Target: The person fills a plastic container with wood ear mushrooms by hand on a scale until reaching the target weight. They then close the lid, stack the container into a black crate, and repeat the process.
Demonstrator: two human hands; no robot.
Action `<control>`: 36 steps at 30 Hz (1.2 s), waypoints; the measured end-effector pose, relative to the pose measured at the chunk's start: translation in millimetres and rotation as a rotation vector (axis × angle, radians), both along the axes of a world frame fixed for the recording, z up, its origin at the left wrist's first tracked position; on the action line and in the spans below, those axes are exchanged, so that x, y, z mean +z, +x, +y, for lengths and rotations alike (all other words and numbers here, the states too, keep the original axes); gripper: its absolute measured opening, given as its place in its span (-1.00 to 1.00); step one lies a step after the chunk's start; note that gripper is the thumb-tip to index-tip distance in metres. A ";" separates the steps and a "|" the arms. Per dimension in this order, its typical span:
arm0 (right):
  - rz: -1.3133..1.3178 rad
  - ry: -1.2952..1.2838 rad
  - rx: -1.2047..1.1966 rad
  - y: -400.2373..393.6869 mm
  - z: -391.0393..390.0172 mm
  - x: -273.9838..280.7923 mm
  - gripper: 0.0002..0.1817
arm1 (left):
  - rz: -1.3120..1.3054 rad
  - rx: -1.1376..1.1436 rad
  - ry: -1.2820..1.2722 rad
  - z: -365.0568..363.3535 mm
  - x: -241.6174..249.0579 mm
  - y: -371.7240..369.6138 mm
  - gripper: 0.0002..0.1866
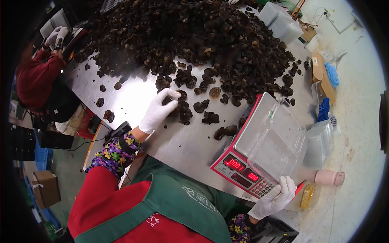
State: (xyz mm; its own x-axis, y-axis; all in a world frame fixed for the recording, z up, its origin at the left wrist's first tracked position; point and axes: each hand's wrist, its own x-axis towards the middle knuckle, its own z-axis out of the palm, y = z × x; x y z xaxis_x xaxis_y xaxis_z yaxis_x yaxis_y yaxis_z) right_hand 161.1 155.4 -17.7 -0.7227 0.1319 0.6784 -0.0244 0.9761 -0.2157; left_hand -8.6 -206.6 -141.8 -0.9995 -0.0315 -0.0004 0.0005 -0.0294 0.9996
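Crinkled brown fungus [185, 112]: we're best pinching lightly.
White-gloved left hand [159, 110]: fingers curving, grip unclear.
White-gloved right hand [275, 198]: likewise.

The single head-worn camera looks forward and steeply down from above the green apron [182, 202], near the left hand [157, 112] and right hand [275, 198], facing across the metal table [174, 143]; its wide view darkens toward the corners.
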 end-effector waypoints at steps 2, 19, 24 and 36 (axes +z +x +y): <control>-0.003 0.007 0.013 -0.1 0.8 0.5 -0.76 | 0.253 -0.006 -0.492 2.1 -3.0 -0.9 -0.63; -0.017 -0.023 0.057 4.7 6.6 -2.4 -0.78 | 0.336 -0.108 -0.723 -9.0 -6.6 -37.6 -0.85; -0.280 0.120 0.046 -5.2 1.4 -9.5 -0.66 | 0.451 0.029 -0.403 58.2 68.6 -7.0 -0.81; -0.256 0.059 0.051 -3.8 -8.2 -17.9 -0.66 | 0.982 -0.207 -0.530 207.0 116.5 35.8 -0.42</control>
State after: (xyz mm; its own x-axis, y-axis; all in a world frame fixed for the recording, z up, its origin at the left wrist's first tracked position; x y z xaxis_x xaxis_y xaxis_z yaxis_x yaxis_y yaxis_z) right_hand 157.3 147.3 -35.6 -0.8764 0.0568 0.4783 -0.0256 0.9861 -0.1640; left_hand 27.1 0.4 -25.3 -0.5459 0.3717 0.7509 0.8356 0.3067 0.4557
